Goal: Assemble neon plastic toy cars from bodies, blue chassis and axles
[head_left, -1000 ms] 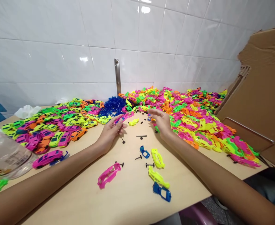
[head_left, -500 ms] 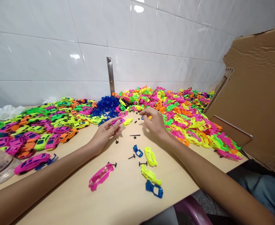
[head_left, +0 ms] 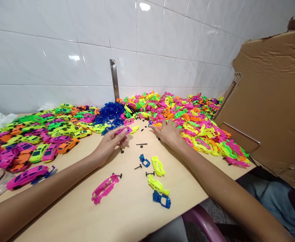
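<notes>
Littered desk (head_left: pixel 69 215), one piece held

Nearest lie loose shells (head_left: pixel 105 189) and axles (head_left: pixel 149 173). Beyond, the left hand (head_left: pixel 109 143) pinches a pink piece (head_left: pixel 123 130) above the desk; a light, steady grip should suit it. The right hand (head_left: pixel 168 132), fingers spread, is at the heap (head_left: pixel 202 134); anything picked there is best lifted by fingertips, without dragging neighbours.

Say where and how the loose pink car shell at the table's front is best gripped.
Probably pinch the pink car shell across its long sides, mid-length, from above: it lies long and narrow, with a black axle at its far end.
</notes>
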Demonstrator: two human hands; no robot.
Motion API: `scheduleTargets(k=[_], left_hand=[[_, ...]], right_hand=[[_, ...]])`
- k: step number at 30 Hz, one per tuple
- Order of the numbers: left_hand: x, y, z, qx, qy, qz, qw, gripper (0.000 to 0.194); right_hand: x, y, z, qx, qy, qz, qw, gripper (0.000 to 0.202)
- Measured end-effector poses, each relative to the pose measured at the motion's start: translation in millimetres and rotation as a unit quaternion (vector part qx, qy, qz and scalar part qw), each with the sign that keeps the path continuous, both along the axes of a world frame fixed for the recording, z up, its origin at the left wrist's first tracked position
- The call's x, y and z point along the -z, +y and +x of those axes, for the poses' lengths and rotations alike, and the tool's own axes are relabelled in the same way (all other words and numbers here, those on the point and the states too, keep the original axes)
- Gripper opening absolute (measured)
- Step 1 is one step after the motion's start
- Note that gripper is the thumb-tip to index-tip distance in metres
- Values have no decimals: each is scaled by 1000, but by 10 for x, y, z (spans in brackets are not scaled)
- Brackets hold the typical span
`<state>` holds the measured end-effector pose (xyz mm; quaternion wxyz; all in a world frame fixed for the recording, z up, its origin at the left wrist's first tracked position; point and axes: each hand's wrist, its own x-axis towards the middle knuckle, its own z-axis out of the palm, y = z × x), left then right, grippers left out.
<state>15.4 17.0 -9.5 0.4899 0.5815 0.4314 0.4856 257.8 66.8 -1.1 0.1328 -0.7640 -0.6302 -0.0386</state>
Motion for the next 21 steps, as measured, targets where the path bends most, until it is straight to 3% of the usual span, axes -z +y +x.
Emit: scheduleTargets(k=[6, 10, 16, 21], left_hand=[[14, 10, -4, 9, 3, -1, 1000, 60], [17, 14, 1, 9, 4, 0, 1000, 60], [-6, -8, 15, 11, 8, -5, 1000, 58], [-3, -8, 0, 7, 18, -7, 1000, 62]], right_hand=[[-105, -31, -18, -41, -7, 25, 999, 92], [-151, -64, -48, -81, -7, 35, 996, 76], [-82, -86, -88, -39, -26, 26, 999, 75], [-69, -111, -114, -49, -27, 36, 998, 80]])
